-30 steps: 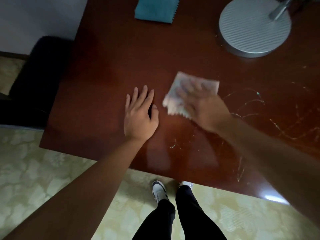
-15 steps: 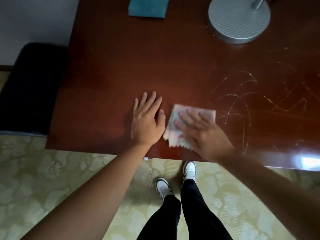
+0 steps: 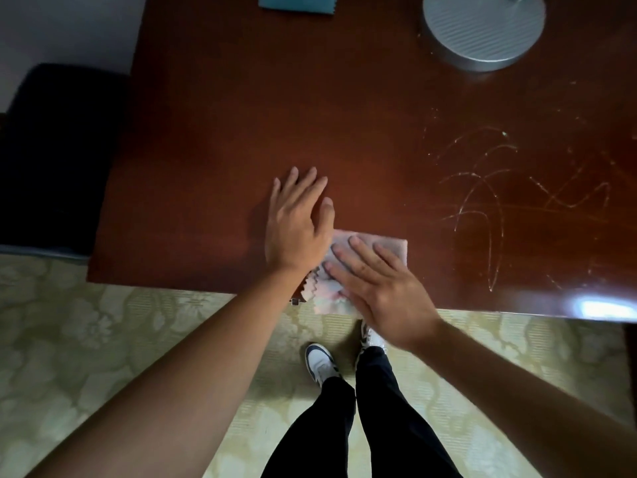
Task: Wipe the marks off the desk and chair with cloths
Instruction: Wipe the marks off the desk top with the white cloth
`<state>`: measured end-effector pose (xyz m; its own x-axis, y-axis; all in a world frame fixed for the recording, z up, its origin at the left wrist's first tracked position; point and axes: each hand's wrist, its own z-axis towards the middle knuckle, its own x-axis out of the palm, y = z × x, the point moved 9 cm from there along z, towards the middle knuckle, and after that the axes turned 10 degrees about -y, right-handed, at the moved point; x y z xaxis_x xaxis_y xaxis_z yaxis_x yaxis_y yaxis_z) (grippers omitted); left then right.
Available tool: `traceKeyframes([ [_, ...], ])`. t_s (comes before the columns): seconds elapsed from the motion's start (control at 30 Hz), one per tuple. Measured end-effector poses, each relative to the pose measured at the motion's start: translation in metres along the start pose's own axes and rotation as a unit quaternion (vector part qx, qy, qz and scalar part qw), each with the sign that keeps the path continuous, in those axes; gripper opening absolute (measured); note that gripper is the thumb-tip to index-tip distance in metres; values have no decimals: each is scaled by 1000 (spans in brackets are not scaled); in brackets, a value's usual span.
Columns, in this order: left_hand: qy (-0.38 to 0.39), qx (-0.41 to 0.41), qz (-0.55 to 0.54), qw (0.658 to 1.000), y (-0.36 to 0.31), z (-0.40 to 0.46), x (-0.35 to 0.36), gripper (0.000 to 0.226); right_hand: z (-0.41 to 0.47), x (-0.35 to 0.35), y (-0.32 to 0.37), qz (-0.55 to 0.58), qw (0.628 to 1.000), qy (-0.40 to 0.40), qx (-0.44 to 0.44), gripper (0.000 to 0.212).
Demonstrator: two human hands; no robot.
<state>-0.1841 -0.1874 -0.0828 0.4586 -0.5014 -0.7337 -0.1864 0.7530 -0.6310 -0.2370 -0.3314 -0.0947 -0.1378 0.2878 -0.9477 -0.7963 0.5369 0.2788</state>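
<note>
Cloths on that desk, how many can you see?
2. A pale cloth lies under the right hand at the desk's near edge; a teal cloth lies at the far edge, partly cropped.

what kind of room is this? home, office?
Probably a home or hotel-style room, not certain. A glossy dark wooden desk carries a round metal lamp base, a dark padded chair stands beside it, and the floor has pale floral-patterned carpet.

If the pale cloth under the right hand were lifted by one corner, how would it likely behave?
Probably floppy: the pale cloth lies flat, and its zigzag edge droops past the desk edge. Likely light, being thin. It seems to slide easily on the glossy top under the flat right hand.
</note>
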Motion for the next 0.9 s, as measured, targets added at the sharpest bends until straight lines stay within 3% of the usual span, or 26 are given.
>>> traceKeyframes([
  [0.2,-12,11,19,1000,1,-1,0,44,70,-14,-83,-32,987,-19,157,48],
  [0.37,-24,13,32,999,2,-1,0,42,23,0,-11,15,996,-37,83,46],
  [0.47,-27,18,46,998,1,-2,1,42,17,0,-4,31,999,-23,24,43],
  [0.6,-40,29,99,994,-1,2,6,44,59,-3,-43,8,998,27,-51,49],
  [0.9,-50,-15,175,983,-28,35,47,48,177,-25,-179,-19,998,52,11,46],
])
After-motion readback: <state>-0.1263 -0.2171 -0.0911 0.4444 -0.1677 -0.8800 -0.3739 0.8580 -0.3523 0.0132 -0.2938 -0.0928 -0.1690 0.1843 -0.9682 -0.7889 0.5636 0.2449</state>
